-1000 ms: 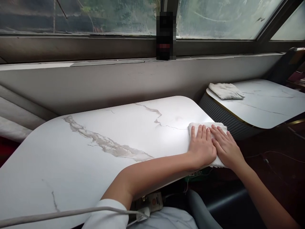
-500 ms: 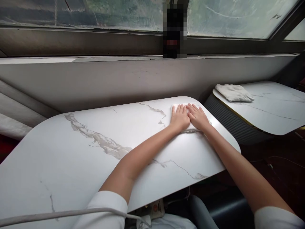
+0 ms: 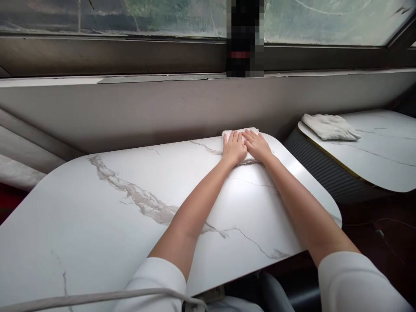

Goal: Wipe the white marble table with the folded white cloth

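A folded white cloth [image 3: 249, 161] lies at the far edge of the white marble-patterned table [image 3: 117, 234], slightly over the rim. My left hand [image 3: 234, 149] presses flat on its left part, fingers stretched forward. Beside it my right hand [image 3: 258, 146] lies flat on the same cloth, fingers extended and angled left. The two hands touch or nearly touch near the thumbs. Much of the cloth is hidden under the palms.
A second marbled table [image 3: 386, 151] with a ribbed grey side stands at the right, bearing another white cloth [image 3: 330, 127]. Behind runs a low grey wall [image 3: 146, 108] under windows. A grey cable [image 3: 97, 297] crosses the near left.
Both hands have slid the cloth leftward and away from me, from the tabletop's right part to its far edge. The view has shifted slightly.
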Demonstrator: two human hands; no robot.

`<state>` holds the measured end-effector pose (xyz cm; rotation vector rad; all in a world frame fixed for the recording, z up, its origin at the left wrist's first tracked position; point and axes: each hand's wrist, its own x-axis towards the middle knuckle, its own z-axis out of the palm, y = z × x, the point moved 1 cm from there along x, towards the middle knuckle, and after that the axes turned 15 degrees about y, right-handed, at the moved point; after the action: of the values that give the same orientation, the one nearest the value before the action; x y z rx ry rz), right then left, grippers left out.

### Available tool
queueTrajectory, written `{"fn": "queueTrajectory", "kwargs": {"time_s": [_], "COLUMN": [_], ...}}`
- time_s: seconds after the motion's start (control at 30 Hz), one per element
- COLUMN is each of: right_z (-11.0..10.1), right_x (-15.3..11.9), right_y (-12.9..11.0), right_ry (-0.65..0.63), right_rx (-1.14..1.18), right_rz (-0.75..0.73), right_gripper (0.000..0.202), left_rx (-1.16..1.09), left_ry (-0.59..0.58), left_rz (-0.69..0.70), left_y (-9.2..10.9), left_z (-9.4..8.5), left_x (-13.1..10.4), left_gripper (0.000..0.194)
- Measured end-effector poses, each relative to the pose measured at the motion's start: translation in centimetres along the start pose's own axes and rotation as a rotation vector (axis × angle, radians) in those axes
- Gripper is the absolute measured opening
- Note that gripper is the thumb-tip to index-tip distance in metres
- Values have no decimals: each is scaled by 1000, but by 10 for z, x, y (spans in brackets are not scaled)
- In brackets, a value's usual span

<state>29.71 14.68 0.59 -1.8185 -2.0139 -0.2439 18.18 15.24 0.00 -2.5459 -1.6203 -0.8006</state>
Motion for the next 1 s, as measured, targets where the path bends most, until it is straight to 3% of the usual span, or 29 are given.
{"fn": "queueTrajectory", "kwargs": {"time_s": [0.23, 0.37, 0.53, 0.67, 0.73, 0.83, 0.9, 1.0], "right_z": [-18, -38, -71, -90, -92, -84, -72, -49], "right_x": [-50, -106, -190, -233, -239, -227, -205, -157], "right_y": [-15, -37, -81, -109, -115, -116, -114, -112], "right_ry": [23, 38, 29, 64, 65, 32, -8, -33], "right_rx": [-15, 1, 25, 23, 18, 10, 3, 3], "right_rz": [-32, -71, -155, -195, -205, -206, -187, -122], "right_gripper": [52, 52, 55, 64, 66, 63, 60, 55], "left_rx": [24, 29, 12, -98, -167, -223, -218, -163], "left_ry": [-6, -20, -83, -142, -206, -260, -212, -50], "left_rz": [20, 69, 197, 273, 259, 172, 100, -1], "left_y": [16, 27, 36, 31, 26, 16, 7, -13], "left_z": [-21, -49, -97, -127, -133, -130, -121, -99], "left_x": [-49, -106, -192, -231, -234, -223, -207, -173], "left_gripper": [56, 57, 60, 60, 59, 56, 54, 48]}}
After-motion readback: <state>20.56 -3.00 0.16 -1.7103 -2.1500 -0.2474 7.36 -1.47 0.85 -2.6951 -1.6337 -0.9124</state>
